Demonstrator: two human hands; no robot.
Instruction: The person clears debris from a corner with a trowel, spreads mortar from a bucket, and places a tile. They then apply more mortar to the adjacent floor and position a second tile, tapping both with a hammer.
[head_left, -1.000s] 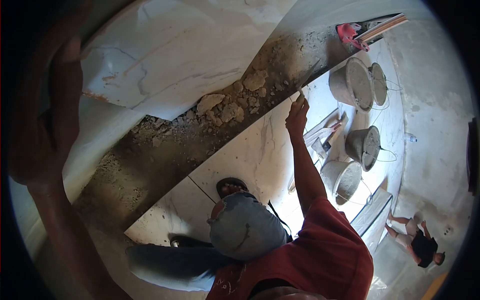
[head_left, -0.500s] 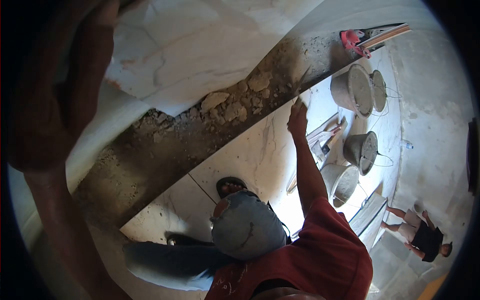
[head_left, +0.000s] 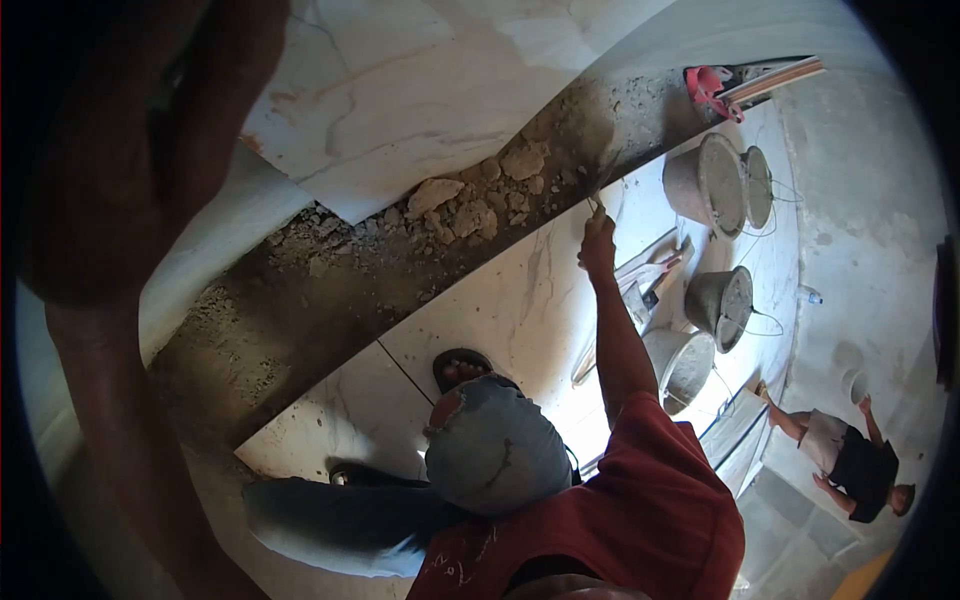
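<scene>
The left hand [head_left: 130, 170] is gripping the edge of the lifted marble tile [head_left: 420, 90] (deep in shadow, fingers hard to make out). The right hand [head_left: 598, 248] is clasping a thin trowel [head_left: 603, 190], its tip lying at the mortar bed [head_left: 330, 290] beside the laid floor tiles [head_left: 500, 310]. Buckets [head_left: 708, 185] are standing nearby.

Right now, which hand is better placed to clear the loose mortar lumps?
Probably right. The right hand grips a thin tool near the mortar lumps; the left hand is raised by the marble tile, farther from them.
</scene>
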